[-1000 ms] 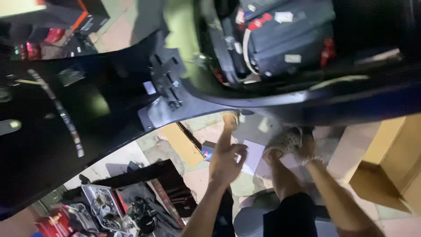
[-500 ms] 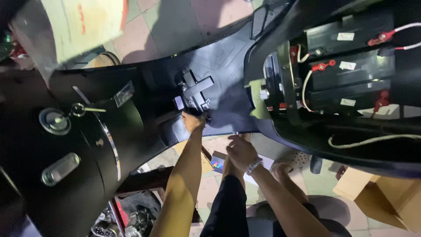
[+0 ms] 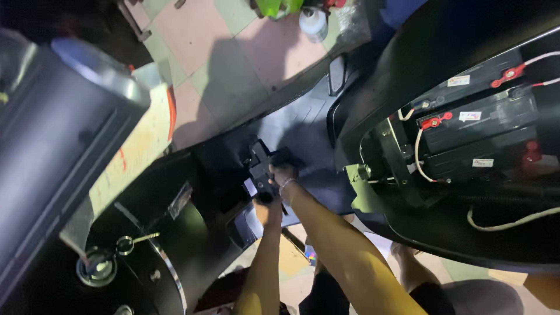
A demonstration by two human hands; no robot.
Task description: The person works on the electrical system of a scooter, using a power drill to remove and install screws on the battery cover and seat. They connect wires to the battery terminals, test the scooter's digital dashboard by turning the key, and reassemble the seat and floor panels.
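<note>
both hands on the black bracket at the scooter's dark footwell panel. right hand fingers curled on its upper right; left hand just below it, fingers closed or not: cannot tell. battery bay well right of the bracket.

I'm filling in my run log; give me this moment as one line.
left hand: under black bracket | right hand: on bracket | scooter floor panel: dark | batteries: uncovered, red-capped wires | key: in lock
</note>
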